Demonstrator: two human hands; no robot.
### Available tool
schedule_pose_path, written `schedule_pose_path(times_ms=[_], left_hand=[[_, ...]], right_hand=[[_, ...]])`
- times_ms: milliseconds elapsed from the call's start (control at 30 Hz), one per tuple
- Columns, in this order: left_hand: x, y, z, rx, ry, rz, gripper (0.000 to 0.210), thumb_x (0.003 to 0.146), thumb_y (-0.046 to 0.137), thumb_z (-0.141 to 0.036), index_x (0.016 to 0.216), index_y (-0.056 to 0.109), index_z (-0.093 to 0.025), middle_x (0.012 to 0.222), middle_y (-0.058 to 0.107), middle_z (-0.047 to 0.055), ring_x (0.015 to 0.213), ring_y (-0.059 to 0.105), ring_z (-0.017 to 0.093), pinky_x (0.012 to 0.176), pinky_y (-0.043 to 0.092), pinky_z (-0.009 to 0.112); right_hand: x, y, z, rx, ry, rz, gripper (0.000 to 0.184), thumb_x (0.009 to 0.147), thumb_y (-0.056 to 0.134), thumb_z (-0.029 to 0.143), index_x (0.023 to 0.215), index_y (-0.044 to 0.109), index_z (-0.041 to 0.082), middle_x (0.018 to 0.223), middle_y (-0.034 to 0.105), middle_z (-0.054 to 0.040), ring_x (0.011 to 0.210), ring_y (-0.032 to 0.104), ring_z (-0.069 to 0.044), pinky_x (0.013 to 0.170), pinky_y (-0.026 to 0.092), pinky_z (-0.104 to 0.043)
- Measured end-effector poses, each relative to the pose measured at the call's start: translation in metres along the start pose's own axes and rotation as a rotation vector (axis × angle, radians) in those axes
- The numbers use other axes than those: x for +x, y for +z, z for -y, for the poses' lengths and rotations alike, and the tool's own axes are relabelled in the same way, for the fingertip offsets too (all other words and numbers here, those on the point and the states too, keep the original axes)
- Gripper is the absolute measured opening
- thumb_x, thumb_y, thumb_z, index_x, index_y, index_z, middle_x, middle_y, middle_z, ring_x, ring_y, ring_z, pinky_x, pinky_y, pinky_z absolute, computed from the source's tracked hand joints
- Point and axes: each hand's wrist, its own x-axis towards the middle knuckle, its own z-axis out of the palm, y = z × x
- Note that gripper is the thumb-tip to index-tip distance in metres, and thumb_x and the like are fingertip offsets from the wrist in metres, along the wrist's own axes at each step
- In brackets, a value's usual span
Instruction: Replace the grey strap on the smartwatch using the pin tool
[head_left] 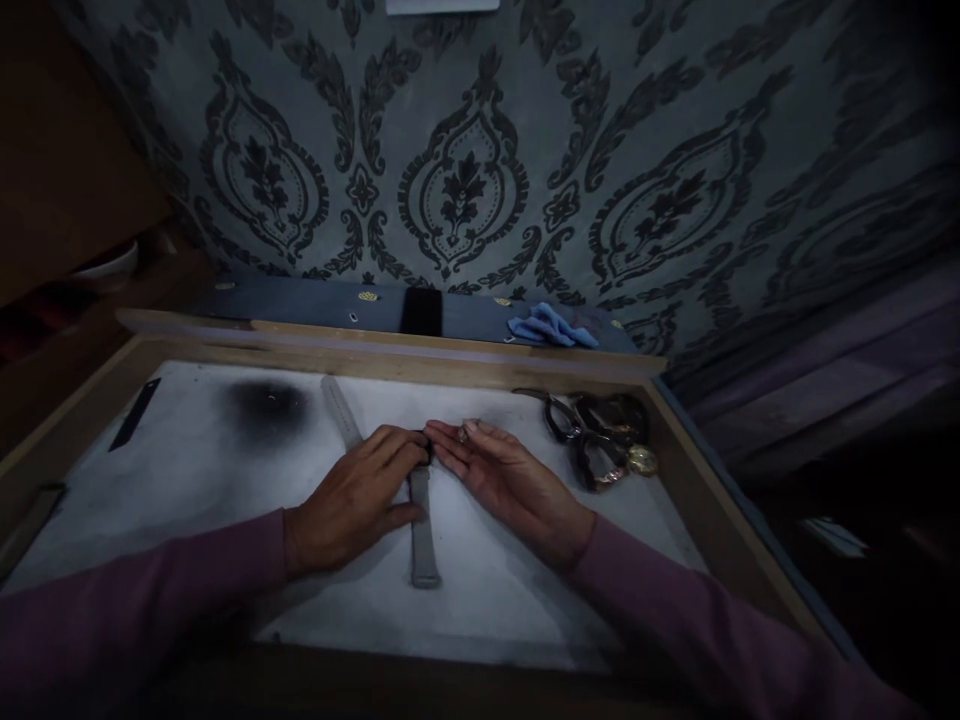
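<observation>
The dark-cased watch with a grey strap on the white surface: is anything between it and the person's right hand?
Nothing visible: the bare right hand reaches close beside the watch; contact is too dim to tell. The bare left hand partly covers it from the other side. The dark and gold-toned watches lie out of the way.

Watch [422,535]: mid tray [450,356] | watches [594,455]: tray right | cloth [553,326]: behind tray

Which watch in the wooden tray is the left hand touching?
The watch with the grey strap and dark case, stretched out under the left hand; the other watches, mostly dark-strapped, sit bunched at right in the wooden tray.
</observation>
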Motion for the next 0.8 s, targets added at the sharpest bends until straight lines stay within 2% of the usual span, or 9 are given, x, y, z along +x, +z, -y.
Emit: schedule_pose_path(times_ms=[100,400,633,800], left_hand=[[0.001,0.000,0.001,-0.032,-0.025,0.004,0.056,0.081,0.076,-0.018,0.125,0.042,-0.021,0.122,0.057,0.008,0.117,0.053,0.026,0.094,0.052,0.044],[0.000,0.002,0.006,-0.086,-0.092,0.016,0.069,0.079,0.077,-0.020,0.134,0.036,-0.022,0.128,0.059,0.009,0.121,0.055,0.028,0.100,0.050,0.045],[0.002,0.000,0.007,-0.092,-0.098,0.032,0.079,0.079,0.078,-0.023,0.139,0.027,-0.024,0.133,0.056,0.011,0.122,0.054,0.029,0.101,0.049,0.047],[0.001,0.002,0.010,-0.107,-0.103,0.028,0.077,0.078,0.079,-0.028,0.138,0.030,-0.022,0.132,0.056,0.012,0.122,0.054,0.030,0.102,0.049,0.048]], right_hand=[[-0.001,0.001,-0.001,-0.045,-0.010,-0.028,0.017,0.073,0.084,0.023,0.074,0.068,0.016,0.102,0.076,-0.0087,0.104,0.070,-0.017,0.101,0.048,-0.031],[-0.001,0.006,-0.002,-0.196,-0.064,-0.059,0.018,0.072,0.084,0.029,0.074,0.071,0.016,0.089,0.074,-0.0025,0.083,0.065,-0.010,0.080,0.050,-0.021],[0.003,0.011,-0.005,-0.376,-0.088,-0.077,0.023,0.074,0.082,0.035,0.072,0.068,0.017,0.074,0.066,0.0002,0.065,0.055,-0.009,0.062,0.046,-0.020],[0.004,0.009,-0.007,-0.547,-0.102,-0.095,0.029,0.078,0.078,0.042,0.073,0.064,0.017,0.060,0.061,0.0022,0.051,0.048,-0.007,0.049,0.038,-0.020]])
